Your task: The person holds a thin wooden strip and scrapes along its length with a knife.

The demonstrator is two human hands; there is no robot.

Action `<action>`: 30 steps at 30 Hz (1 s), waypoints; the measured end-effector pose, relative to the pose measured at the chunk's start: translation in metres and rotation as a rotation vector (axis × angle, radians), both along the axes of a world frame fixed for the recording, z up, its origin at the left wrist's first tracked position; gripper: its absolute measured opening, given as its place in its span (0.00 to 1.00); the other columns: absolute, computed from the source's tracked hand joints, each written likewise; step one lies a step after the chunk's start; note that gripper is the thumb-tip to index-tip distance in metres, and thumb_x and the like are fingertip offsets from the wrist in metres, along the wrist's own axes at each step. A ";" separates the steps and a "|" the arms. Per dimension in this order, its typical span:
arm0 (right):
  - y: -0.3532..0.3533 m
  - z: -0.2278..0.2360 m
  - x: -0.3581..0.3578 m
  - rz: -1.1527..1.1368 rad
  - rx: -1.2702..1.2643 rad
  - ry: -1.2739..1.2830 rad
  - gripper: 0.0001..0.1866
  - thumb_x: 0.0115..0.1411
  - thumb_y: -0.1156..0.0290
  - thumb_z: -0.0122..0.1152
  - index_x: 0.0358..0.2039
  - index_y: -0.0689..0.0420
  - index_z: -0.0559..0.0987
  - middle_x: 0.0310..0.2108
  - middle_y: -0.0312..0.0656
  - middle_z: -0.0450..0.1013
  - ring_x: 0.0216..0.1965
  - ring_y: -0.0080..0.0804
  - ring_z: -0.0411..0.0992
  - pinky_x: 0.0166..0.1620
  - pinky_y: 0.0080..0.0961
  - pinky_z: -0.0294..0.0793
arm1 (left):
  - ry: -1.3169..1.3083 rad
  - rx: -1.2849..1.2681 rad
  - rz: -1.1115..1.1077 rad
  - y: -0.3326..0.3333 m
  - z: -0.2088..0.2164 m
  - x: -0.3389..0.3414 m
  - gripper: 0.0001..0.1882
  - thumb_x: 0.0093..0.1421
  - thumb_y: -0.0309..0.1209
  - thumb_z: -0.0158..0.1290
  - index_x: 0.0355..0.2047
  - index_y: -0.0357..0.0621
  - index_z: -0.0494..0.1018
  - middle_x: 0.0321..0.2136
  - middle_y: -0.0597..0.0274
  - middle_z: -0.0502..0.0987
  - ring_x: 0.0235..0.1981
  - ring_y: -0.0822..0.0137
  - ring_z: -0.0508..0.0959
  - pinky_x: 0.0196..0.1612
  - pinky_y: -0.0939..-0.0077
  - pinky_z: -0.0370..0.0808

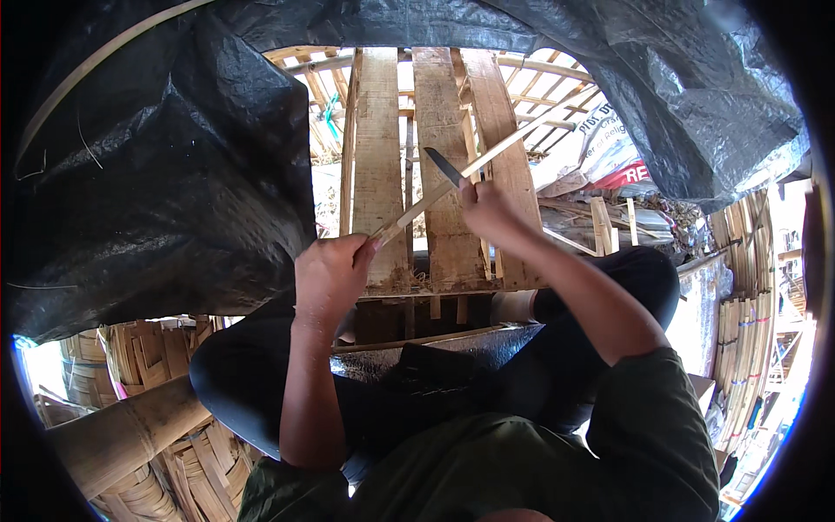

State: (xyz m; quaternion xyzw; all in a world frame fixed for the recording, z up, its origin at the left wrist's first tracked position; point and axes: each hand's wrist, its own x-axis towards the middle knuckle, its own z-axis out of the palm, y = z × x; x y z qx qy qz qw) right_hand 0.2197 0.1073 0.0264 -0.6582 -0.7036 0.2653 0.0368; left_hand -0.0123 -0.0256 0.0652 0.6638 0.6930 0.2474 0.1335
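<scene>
A long, pale strip of split bamboo (420, 205) slants from lower left to upper right above the wooden planks. Its near end is gripped by my left hand (334, 271), with the fingers closed round it. My right hand (490, 212) is closed on a knife (444, 166), whose dark blade points up and to the left. The blade crosses the strip near its middle and appears to touch it. The knife's handle is hidden inside my fingers.
Spaced wooden planks (377, 148) form a bench ahead of my bent legs. Black plastic sheeting (174, 165) hangs at left and upper right. A printed white sack (600, 143) lies beyond. Bundled bamboo strips (746, 339) stand at right; a thick bamboo pole (130, 435) lies at lower left.
</scene>
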 end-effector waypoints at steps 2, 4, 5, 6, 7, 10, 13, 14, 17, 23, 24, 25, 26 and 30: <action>0.019 -0.012 0.010 0.014 -0.057 0.056 0.28 0.72 0.52 0.40 0.32 0.65 0.77 0.18 0.45 0.73 0.17 0.28 0.73 0.19 0.33 0.70 | -0.020 -0.005 0.001 -0.002 -0.001 -0.005 0.12 0.62 0.38 0.57 0.25 0.45 0.78 0.17 0.50 0.74 0.22 0.46 0.76 0.26 0.57 0.72; 0.038 0.001 0.017 -0.112 -0.124 0.126 0.27 0.72 0.53 0.40 0.31 0.64 0.77 0.17 0.45 0.73 0.17 0.28 0.73 0.19 0.32 0.70 | -0.043 -0.009 0.031 0.000 0.002 -0.005 0.13 0.62 0.38 0.57 0.25 0.45 0.78 0.17 0.51 0.74 0.22 0.47 0.77 0.26 0.57 0.72; 0.042 0.018 0.018 -0.062 -0.096 0.053 0.28 0.72 0.53 0.40 0.31 0.64 0.78 0.17 0.45 0.73 0.16 0.28 0.73 0.18 0.32 0.69 | -0.043 -0.010 0.033 -0.002 0.002 -0.005 0.13 0.62 0.38 0.57 0.25 0.45 0.78 0.17 0.51 0.74 0.22 0.47 0.77 0.26 0.57 0.72; 0.027 0.003 0.012 -0.091 -0.071 0.142 0.27 0.72 0.53 0.42 0.28 0.64 0.77 0.14 0.43 0.71 0.14 0.28 0.70 0.16 0.31 0.67 | -0.009 -0.012 0.015 -0.001 0.001 -0.002 0.13 0.62 0.38 0.57 0.24 0.44 0.78 0.17 0.51 0.74 0.22 0.47 0.77 0.26 0.57 0.72; 0.009 -0.012 0.006 -0.119 -0.045 0.230 0.28 0.72 0.54 0.43 0.26 0.64 0.76 0.12 0.42 0.68 0.11 0.28 0.68 0.14 0.30 0.65 | 0.025 -0.013 -0.003 0.000 0.000 0.000 0.13 0.62 0.38 0.56 0.24 0.44 0.78 0.17 0.51 0.74 0.22 0.47 0.77 0.26 0.57 0.72; -0.003 -0.008 -0.003 0.055 0.035 0.187 0.29 0.72 0.54 0.43 0.23 0.64 0.77 0.10 0.43 0.68 0.10 0.29 0.68 0.13 0.31 0.63 | -0.012 0.007 0.032 -0.009 -0.002 -0.009 0.15 0.62 0.39 0.56 0.23 0.43 0.77 0.17 0.51 0.74 0.22 0.47 0.77 0.27 0.57 0.73; 0.039 -0.001 0.022 -0.092 0.028 0.120 0.28 0.72 0.55 0.44 0.24 0.66 0.77 0.11 0.44 0.68 0.11 0.30 0.68 0.14 0.33 0.62 | -0.010 0.033 0.023 -0.002 0.002 -0.004 0.15 0.62 0.40 0.57 0.22 0.44 0.77 0.17 0.52 0.74 0.21 0.47 0.77 0.26 0.58 0.72; 0.037 0.002 0.022 -0.083 0.069 0.107 0.28 0.72 0.55 0.44 0.25 0.66 0.77 0.13 0.45 0.70 0.12 0.30 0.69 0.14 0.33 0.63 | -0.009 0.033 0.029 -0.004 0.001 -0.004 0.15 0.62 0.40 0.57 0.22 0.44 0.77 0.17 0.52 0.74 0.21 0.47 0.77 0.26 0.58 0.72; -0.015 -0.017 -0.009 0.162 0.257 0.116 0.27 0.73 0.55 0.42 0.25 0.63 0.75 0.13 0.40 0.70 0.10 0.27 0.65 0.12 0.31 0.62 | 0.039 0.032 0.029 -0.011 -0.007 -0.009 0.16 0.62 0.41 0.57 0.22 0.44 0.77 0.17 0.52 0.74 0.21 0.47 0.77 0.25 0.59 0.72; 0.018 -0.009 -0.006 -0.167 -0.144 0.155 0.26 0.74 0.55 0.39 0.26 0.61 0.73 0.13 0.33 0.65 0.10 0.22 0.62 0.12 0.25 0.61 | 0.026 0.044 0.045 -0.015 -0.001 -0.014 0.17 0.62 0.42 0.56 0.21 0.44 0.77 0.17 0.52 0.75 0.21 0.48 0.77 0.25 0.58 0.72; 0.002 -0.010 -0.018 -0.157 -0.149 0.154 0.26 0.74 0.55 0.39 0.26 0.61 0.73 0.13 0.33 0.65 0.10 0.22 0.62 0.12 0.25 0.61 | 0.036 0.018 0.038 -0.018 -0.007 -0.021 0.17 0.62 0.41 0.56 0.21 0.44 0.77 0.17 0.52 0.75 0.21 0.48 0.77 0.25 0.58 0.72; -0.016 -0.009 -0.030 -0.021 -0.086 0.114 0.26 0.74 0.54 0.40 0.26 0.62 0.74 0.13 0.33 0.66 0.10 0.23 0.63 0.12 0.25 0.62 | 0.046 -0.007 0.030 -0.022 -0.011 -0.027 0.17 0.62 0.41 0.56 0.21 0.43 0.76 0.17 0.53 0.75 0.21 0.48 0.77 0.25 0.58 0.72; -0.027 -0.005 -0.040 0.118 -0.022 0.078 0.27 0.73 0.54 0.40 0.26 0.62 0.74 0.13 0.34 0.67 0.10 0.23 0.64 0.12 0.24 0.63 | 0.049 -0.011 0.042 -0.026 -0.010 -0.032 0.17 0.62 0.41 0.56 0.21 0.43 0.76 0.17 0.53 0.75 0.21 0.48 0.77 0.25 0.58 0.72; 0.017 0.017 -0.020 -0.051 -0.084 0.075 0.29 0.73 0.54 0.39 0.25 0.65 0.74 0.13 0.44 0.69 0.13 0.33 0.70 0.18 0.34 0.69 | 0.007 0.011 0.057 -0.021 -0.003 -0.032 0.17 0.62 0.41 0.57 0.21 0.43 0.76 0.17 0.52 0.75 0.21 0.48 0.77 0.25 0.58 0.72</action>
